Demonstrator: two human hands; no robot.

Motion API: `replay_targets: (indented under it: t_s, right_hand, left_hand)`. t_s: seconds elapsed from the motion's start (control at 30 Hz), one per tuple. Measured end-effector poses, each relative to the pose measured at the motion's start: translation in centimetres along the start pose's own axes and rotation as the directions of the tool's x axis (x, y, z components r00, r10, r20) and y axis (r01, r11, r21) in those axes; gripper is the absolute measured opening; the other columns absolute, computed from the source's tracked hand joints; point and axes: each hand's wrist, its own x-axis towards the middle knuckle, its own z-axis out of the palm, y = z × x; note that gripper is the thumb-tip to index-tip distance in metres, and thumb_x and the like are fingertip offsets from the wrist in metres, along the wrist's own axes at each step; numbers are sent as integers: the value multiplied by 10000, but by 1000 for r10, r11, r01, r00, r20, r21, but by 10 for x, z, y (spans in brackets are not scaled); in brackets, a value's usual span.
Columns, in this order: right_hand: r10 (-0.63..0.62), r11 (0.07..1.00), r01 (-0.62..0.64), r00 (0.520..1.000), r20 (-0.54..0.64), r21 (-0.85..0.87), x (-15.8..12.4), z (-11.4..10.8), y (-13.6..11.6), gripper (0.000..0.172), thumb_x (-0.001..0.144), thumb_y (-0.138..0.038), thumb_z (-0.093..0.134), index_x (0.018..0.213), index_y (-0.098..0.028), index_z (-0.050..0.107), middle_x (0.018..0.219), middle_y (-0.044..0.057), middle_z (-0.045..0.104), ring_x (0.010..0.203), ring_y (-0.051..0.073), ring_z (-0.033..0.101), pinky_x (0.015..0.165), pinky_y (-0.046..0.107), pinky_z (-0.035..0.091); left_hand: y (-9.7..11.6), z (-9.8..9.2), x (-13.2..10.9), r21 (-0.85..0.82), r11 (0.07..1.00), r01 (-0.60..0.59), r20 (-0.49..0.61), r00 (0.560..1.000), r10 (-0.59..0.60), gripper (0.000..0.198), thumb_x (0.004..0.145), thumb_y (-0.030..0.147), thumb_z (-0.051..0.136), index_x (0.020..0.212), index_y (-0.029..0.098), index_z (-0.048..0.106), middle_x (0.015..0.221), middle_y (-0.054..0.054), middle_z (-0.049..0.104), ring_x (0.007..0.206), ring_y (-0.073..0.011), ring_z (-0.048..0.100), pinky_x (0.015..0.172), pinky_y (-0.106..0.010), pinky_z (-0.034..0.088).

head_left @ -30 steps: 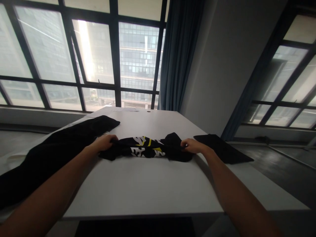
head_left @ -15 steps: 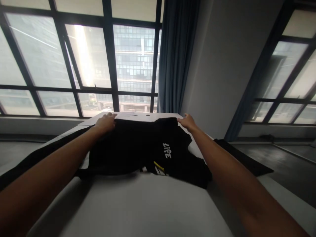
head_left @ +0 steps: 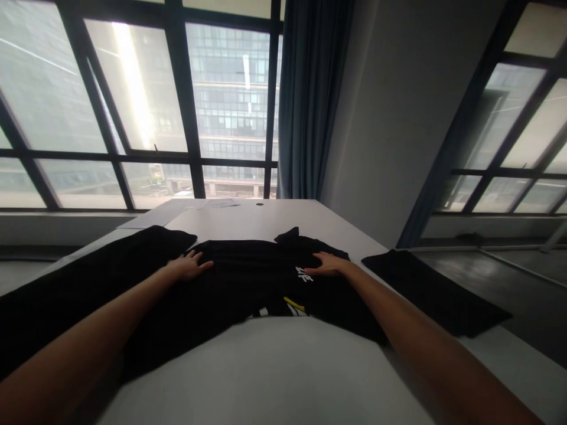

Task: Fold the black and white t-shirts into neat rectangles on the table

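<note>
A black garment (head_left: 248,271) with white lettering and a yellow and white print lies spread across the white table (head_left: 248,372). My left hand (head_left: 189,265) rests on its left part, fingers spread, palm down. On the right part, beside the white lettering, my right hand (head_left: 328,264) lies with its fingers apart. Neither hand grips the cloth. The garment's near edge hangs toward me, and a small flap stands up at its far edge.
Another black cloth (head_left: 142,248) lies at the left, and a dark folded cloth (head_left: 434,289) at the right. Papers (head_left: 150,219) sit at the table's far left. Behind are windows, a blue curtain (head_left: 305,106) and a wall.
Both hands have let go of the garment's far edge and come nearer, down onto the cloth. The garment now lies flatter and closer. The view has shifted slightly.
</note>
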Motion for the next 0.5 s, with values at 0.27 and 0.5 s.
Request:
replay_targets:
  t_s: [0.27, 0.5]
  right_hand:
    - [-2, 999, 5, 997, 83, -40, 34, -37, -1, 919, 452, -704, 842, 1197, -182, 711, 1300, 182, 636, 1194, 394, 591, 981, 465, 480]
    - [-278, 960, 271, 931, -236, -63, 72, -42, -49, 257, 843, -457, 659, 977, -272, 774, 1034, 68, 752, 995, 256, 674, 856, 340, 502]
  left_hand:
    - [-19, -13, 43, 114, 984, 135, -4, 991, -136, 651, 916, 531, 363, 1353, 104, 587, 1456, -239, 492, 1341, -410, 446, 1023, -537, 433]
    - [5, -52, 50, 227, 954, 194, -186, 970, -153, 410, 870, 308, 459, 1158, 110, 674, 1278, -237, 582, 1192, -407, 529, 828, -478, 522]
